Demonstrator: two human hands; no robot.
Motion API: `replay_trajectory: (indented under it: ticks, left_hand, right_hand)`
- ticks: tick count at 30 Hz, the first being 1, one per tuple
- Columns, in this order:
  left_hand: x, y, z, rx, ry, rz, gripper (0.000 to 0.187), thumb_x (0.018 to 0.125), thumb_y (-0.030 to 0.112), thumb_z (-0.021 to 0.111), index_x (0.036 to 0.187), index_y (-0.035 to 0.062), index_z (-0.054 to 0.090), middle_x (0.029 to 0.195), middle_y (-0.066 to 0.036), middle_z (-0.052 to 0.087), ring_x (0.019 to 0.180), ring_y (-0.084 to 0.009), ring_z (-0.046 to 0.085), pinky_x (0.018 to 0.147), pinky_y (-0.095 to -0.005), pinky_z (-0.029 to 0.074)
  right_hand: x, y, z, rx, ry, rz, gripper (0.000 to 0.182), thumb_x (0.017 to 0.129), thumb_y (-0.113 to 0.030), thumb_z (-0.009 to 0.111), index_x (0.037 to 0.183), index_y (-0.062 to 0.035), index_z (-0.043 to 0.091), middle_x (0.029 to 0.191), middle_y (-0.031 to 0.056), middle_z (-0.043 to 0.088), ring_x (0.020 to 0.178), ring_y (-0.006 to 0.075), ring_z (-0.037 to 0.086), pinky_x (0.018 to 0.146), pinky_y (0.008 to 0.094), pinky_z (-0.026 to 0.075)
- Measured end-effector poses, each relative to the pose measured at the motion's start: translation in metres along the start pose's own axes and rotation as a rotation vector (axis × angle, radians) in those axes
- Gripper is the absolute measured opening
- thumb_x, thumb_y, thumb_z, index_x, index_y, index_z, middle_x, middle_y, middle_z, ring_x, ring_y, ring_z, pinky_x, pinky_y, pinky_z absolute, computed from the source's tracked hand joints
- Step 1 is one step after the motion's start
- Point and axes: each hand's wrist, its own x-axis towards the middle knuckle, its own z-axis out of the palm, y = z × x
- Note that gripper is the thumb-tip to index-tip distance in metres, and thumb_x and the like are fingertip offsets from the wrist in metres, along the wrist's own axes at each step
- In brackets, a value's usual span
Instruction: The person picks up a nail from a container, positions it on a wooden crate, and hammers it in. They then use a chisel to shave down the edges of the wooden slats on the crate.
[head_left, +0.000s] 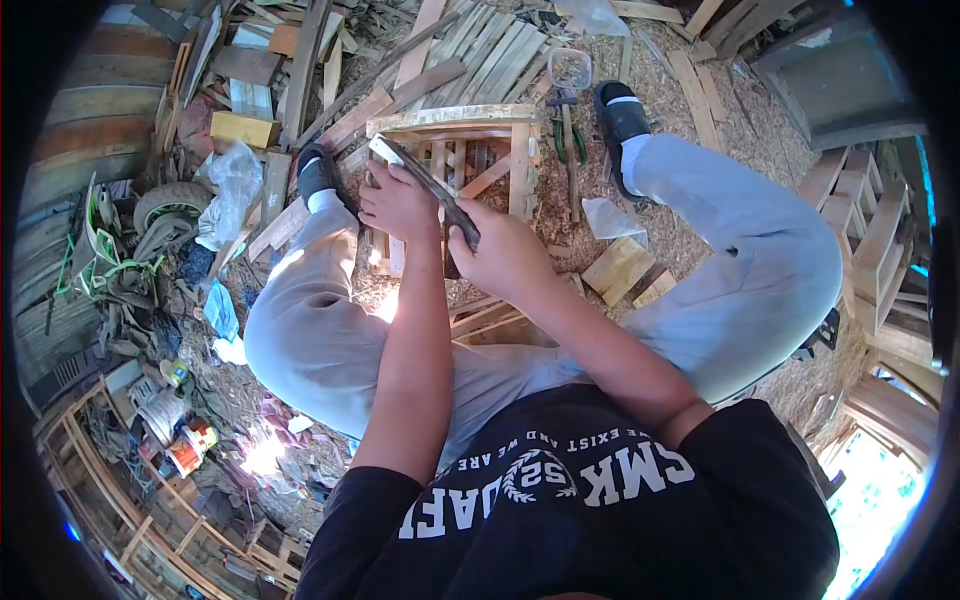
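My right hand [502, 252] is closed round the dark lower end of a long, narrow tool [440, 190] with a bright, pale metal tip. The tool slants up and to the left between my hands; its exact kind does not show clearly. My left hand [402, 203] is against its left side near the bright end, fingers bent round toward the left, part of the grip hidden. Below and beyond my hands is a wooden frame [455, 118] of boards and slats, standing between my feet.
A hammer [570, 150] and green-handled pliers [581, 143] lie beyond the frame, by a clear plastic container [570, 68]. Loose boards [490, 60] are stacked ahead. A wheel [172, 205] and plastic bags [232, 190] are at left; wooden racks [870, 240] stand right.
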Motion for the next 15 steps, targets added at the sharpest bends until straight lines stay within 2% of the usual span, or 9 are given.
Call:
replay_trajectory:
  ticks: [3, 7, 9, 12, 15]
  left_hand:
    - [0.002, 0.002, -0.003, 0.006, -0.016, -0.019, 0.049, 0.113, 0.041, 0.045, 0.15, 0.0147, 0.065, 0.117, -0.02, 0.066, 0.104, -0.0377, 0.065, 0.098, -0.0524, 0.045]
    - [-0.002, 0.003, -0.005, 0.021, -0.032, -0.027, 0.049, 0.114, 0.041, 0.045, 0.15, 0.0146, 0.065, 0.118, -0.02, 0.066, 0.105, -0.0379, 0.065, 0.098, -0.0524, 0.045]
    - [0.001, 0.002, -0.001, 0.004, -0.006, -0.017, 0.049, 0.114, 0.041, 0.045, 0.15, 0.0146, 0.064, 0.12, -0.021, 0.066, 0.106, -0.0381, 0.065, 0.098, -0.0528, 0.046]
    - [0.002, 0.001, -0.003, -0.001, -0.018, -0.01, 0.049, 0.114, 0.041, 0.045, 0.151, 0.0144, 0.064, 0.121, -0.021, 0.066, 0.106, -0.0385, 0.065, 0.099, -0.0529, 0.046]
    - [0.0, 0.003, -0.002, 0.0, -0.02, -0.016, 0.051, 0.114, 0.042, 0.044, 0.152, 0.0138, 0.063, 0.121, -0.022, 0.066, 0.106, -0.0393, 0.065, 0.1, -0.0533, 0.046]
  right_hand:
    - [-0.022, 0.005, -0.012, 0.128, 0.019, 0.021, 0.042, 0.099, -0.031, 0.065, 0.133, -0.0064, 0.071, 0.087, 0.0243, 0.077, 0.083, 0.0452, 0.077, 0.077, 0.056, 0.062]
    - [-0.017, 0.01, -0.008, 0.125, 0.014, 0.025, 0.043, 0.099, -0.032, 0.065, 0.133, -0.0057, 0.071, 0.089, 0.0249, 0.077, 0.083, 0.0454, 0.077, 0.077, 0.0569, 0.062]
    - [0.002, 0.005, 0.004, 0.04, 0.046, -0.033, 0.043, 0.1, -0.028, 0.069, 0.137, -0.0071, 0.073, 0.088, 0.0229, 0.077, 0.079, 0.0414, 0.077, 0.074, 0.0515, 0.062]
    - [-0.019, 0.003, -0.008, 0.033, 0.016, -0.012, 0.047, 0.098, -0.032, 0.066, 0.135, -0.004, 0.073, 0.093, 0.0264, 0.078, 0.085, 0.0447, 0.078, 0.08, 0.0553, 0.063]
    - [-0.029, 0.005, -0.019, 0.051, -0.02, 0.032, 0.048, 0.097, -0.032, 0.067, 0.137, -0.0046, 0.072, 0.093, 0.0269, 0.078, 0.086, 0.0448, 0.078, 0.081, 0.055, 0.063]
